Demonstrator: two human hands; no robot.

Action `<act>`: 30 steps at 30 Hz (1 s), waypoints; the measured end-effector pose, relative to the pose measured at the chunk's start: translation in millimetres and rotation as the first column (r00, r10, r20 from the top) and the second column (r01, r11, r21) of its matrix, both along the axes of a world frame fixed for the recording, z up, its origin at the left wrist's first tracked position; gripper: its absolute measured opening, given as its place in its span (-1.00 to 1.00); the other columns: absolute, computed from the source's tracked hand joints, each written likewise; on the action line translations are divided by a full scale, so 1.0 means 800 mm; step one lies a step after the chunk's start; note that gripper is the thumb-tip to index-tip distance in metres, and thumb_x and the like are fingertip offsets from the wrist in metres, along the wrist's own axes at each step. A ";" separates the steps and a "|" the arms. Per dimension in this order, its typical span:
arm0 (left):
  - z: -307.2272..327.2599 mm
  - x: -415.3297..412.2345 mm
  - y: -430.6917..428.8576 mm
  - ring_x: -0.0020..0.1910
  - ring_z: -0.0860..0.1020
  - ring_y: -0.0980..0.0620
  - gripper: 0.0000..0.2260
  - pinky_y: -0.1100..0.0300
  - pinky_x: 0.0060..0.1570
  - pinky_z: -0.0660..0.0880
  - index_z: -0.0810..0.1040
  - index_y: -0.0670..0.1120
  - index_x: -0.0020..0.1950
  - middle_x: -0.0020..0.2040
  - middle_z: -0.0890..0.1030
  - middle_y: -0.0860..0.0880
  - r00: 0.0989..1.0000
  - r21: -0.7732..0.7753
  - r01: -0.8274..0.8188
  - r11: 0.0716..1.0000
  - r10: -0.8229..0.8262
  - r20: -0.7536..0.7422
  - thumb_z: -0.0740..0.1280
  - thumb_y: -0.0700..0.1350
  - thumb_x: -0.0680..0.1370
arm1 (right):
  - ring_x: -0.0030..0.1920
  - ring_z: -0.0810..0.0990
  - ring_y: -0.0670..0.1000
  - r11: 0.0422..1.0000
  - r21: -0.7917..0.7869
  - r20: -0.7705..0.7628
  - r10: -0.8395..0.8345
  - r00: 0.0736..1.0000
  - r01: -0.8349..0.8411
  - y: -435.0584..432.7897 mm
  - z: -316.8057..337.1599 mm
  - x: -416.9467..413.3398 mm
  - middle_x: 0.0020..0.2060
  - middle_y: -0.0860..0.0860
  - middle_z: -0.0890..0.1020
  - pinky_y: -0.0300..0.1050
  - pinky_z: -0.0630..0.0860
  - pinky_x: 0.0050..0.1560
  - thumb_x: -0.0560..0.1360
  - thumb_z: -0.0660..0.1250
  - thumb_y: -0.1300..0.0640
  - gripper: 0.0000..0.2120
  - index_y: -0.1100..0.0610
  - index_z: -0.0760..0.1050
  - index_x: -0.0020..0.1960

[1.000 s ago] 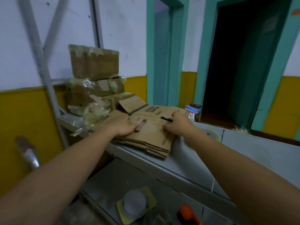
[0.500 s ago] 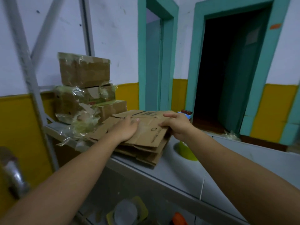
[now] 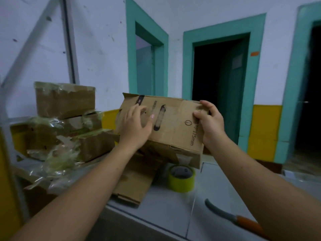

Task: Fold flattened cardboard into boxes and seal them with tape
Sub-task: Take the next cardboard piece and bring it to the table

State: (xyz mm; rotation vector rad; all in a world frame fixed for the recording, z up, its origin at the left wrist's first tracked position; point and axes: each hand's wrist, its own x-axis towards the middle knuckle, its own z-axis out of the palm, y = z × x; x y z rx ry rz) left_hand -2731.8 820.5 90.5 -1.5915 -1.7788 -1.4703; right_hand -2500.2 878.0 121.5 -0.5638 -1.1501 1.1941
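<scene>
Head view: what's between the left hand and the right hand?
A brown flattened cardboard box spans the gap, seen in the head view. The left hand rests on its face; the right hand grips its top right corner.

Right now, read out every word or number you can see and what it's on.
"175mm": on the cardboard, sideways below the right hand; the characters before it are unclear.
Circled mark above it: possibly "1", unsure.
Black marks by the left hand: too smeared to read.
Sheet on the door: too blurred to read.
</scene>
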 end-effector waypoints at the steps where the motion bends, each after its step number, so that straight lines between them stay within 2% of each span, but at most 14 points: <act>1: 0.001 0.016 0.009 0.51 0.33 0.02 -0.61 -0.16 0.49 0.35 0.43 0.13 0.41 0.47 0.42 0.06 1.000 0.036 0.010 0.999 -0.010 -0.006 0.27 0.25 0.64 | 0.08 0.69 0.14 0.999 0.035 0.011 -0.034 0.999 0.033 0.001 0.006 0.019 0.16 0.05 0.61 0.08 0.72 -0.03 0.57 0.39 0.32 -0.66 -0.07 0.60 0.20; 4: -0.004 0.061 0.043 0.58 0.22 -0.04 -0.50 -0.22 0.53 0.28 0.38 0.14 0.45 0.56 0.31 -0.02 0.997 0.087 0.061 0.994 -0.065 0.045 0.33 0.30 0.58 | 0.11 0.69 0.16 0.988 0.102 0.029 -0.121 0.992 0.117 0.012 0.015 0.076 0.14 0.02 0.64 0.18 0.71 0.00 0.57 0.41 0.29 -0.67 -0.11 0.61 0.16; 6: -0.007 0.091 0.063 0.54 0.28 -0.05 -0.37 -0.21 0.48 0.37 0.29 0.15 0.50 0.55 0.30 -0.01 0.973 0.124 0.151 0.981 -0.170 0.159 0.35 0.37 0.53 | 0.12 0.69 0.18 0.980 0.123 0.028 -0.164 0.986 0.159 0.021 0.016 0.114 0.15 0.06 0.66 0.21 0.71 0.01 0.57 0.42 0.29 -0.68 -0.12 0.61 0.14; 9: -0.004 0.133 0.090 0.51 0.35 -0.01 -0.15 -0.14 0.45 0.39 0.14 0.14 0.60 0.56 0.33 0.02 0.902 0.102 0.280 0.955 -0.298 0.312 0.36 0.48 0.45 | 0.08 0.70 0.18 0.968 0.138 0.007 -0.214 0.977 0.211 0.034 0.012 0.169 0.16 0.13 0.67 0.12 0.71 -0.06 0.56 0.42 0.31 -0.67 -0.10 0.61 0.14; 12: 0.004 0.169 0.112 0.56 0.33 -0.12 0.03 -0.22 0.48 0.34 0.03 0.16 0.66 0.64 0.26 -0.02 0.830 -0.005 0.382 0.924 -0.341 0.440 0.36 0.57 0.35 | 0.01 0.70 0.09 0.943 0.216 0.014 -0.262 0.965 0.253 0.037 0.007 0.212 0.11 0.04 0.66 -0.01 0.68 -0.13 0.56 0.40 0.32 -0.67 -0.04 0.59 0.19; 15: 0.011 0.203 0.128 0.51 0.42 -0.11 0.09 -0.10 0.43 0.37 0.09 0.04 0.69 0.56 0.41 -0.10 0.728 0.004 0.511 0.859 -0.436 0.529 0.41 0.51 0.32 | 0.04 0.69 0.08 0.877 0.336 0.031 -0.374 0.927 0.343 0.040 0.008 0.239 0.07 0.00 0.67 0.07 0.70 -0.03 0.56 0.39 0.31 -0.71 0.00 0.57 0.20; 17: 0.013 0.226 0.136 0.49 0.43 -0.07 0.06 -0.06 0.42 0.39 0.14 0.00 0.69 0.55 0.43 -0.09 0.685 -0.001 0.588 0.809 -0.498 0.532 0.46 0.43 0.34 | 0.13 0.66 0.12 0.773 0.475 0.038 -0.496 0.868 0.421 0.040 0.014 0.251 0.11 0.03 0.64 0.19 0.68 0.08 0.54 0.39 0.24 -0.74 0.02 0.56 0.20; 19: 0.012 0.245 0.144 0.46 0.45 -0.02 0.05 -0.01 0.39 0.45 0.20 -0.02 0.68 0.55 0.43 -0.07 0.612 0.016 0.669 0.743 -0.563 0.555 0.52 0.36 0.32 | 0.11 0.62 0.04 0.616 0.625 0.011 -0.622 0.783 0.480 0.038 0.020 0.261 0.07 -0.01 0.61 0.15 0.64 0.14 0.53 0.38 0.24 -0.76 0.10 0.53 0.18; 21: 0.007 0.258 0.148 0.39 0.53 -0.01 0.00 -0.02 0.34 0.53 0.33 -0.05 0.62 0.47 0.52 -0.05 0.497 0.063 0.761 0.646 -0.642 0.584 0.61 0.28 0.29 | 0.01 0.58 -0.08 0.418 0.754 -0.066 -0.720 0.691 0.507 0.036 0.023 0.271 -0.01 -0.04 0.55 -0.05 0.60 0.06 0.53 0.38 0.32 -0.77 0.21 0.49 0.16; 23: -0.004 0.267 0.155 0.29 0.63 -0.11 -0.23 -0.11 0.23 0.62 0.51 -0.06 0.48 0.33 0.65 -0.06 0.345 0.140 0.846 0.515 -0.728 0.593 0.66 0.14 0.34 | -0.06 0.51 -0.21 0.240 0.841 -0.112 -0.801 0.589 0.486 0.032 0.019 0.278 -0.02 0.00 0.51 -0.30 0.49 -0.03 0.52 0.39 0.36 -0.75 0.30 0.45 0.18; 24: -0.011 0.268 0.160 0.27 0.65 -0.15 -0.32 -0.12 0.17 0.64 0.54 -0.06 0.43 0.28 0.68 -0.08 0.277 0.185 0.866 0.465 -0.754 0.596 0.66 0.05 0.37 | -0.05 0.48 -0.28 0.193 0.874 -0.102 -0.825 0.556 0.446 0.032 0.013 0.281 0.00 0.01 0.49 -0.40 0.43 -0.03 0.52 0.41 0.36 -0.71 0.34 0.44 0.19; 25: -0.019 0.268 0.164 0.27 0.65 -0.17 -0.33 -0.10 0.13 0.65 0.54 -0.07 0.42 0.28 0.68 -0.11 0.229 0.227 0.871 0.436 -0.768 0.599 0.67 -0.01 0.36 | -0.03 0.48 -0.31 0.187 0.900 -0.066 -0.834 0.548 0.394 0.033 0.008 0.284 0.03 0.00 0.47 -0.44 0.41 -0.03 0.52 0.43 0.33 -0.66 0.34 0.41 0.23; 27: -0.034 0.267 0.172 0.29 0.63 -0.14 -0.22 -0.05 0.09 0.66 0.51 -0.05 0.45 0.30 0.66 -0.09 0.201 0.282 0.850 0.445 -0.769 0.607 0.70 -0.03 0.28 | 0.00 0.50 -0.31 0.269 0.920 0.070 -0.828 0.556 0.286 0.038 -0.002 0.294 0.09 -0.13 0.44 -0.44 0.44 -0.04 0.55 0.43 0.18 -0.56 0.21 0.34 0.35; 30: -0.054 0.270 0.182 0.29 0.60 -0.06 -0.10 0.10 -0.05 0.68 0.44 -0.02 0.48 0.34 0.62 -0.02 0.328 0.230 0.795 0.561 -0.717 0.615 0.76 -0.07 0.21 | 0.02 0.51 -0.26 0.431 0.887 0.299 -0.812 0.501 0.168 0.049 -0.024 0.315 0.09 -0.25 0.40 -0.42 0.47 -0.06 0.60 0.33 -0.04 -0.54 -0.01 0.24 0.42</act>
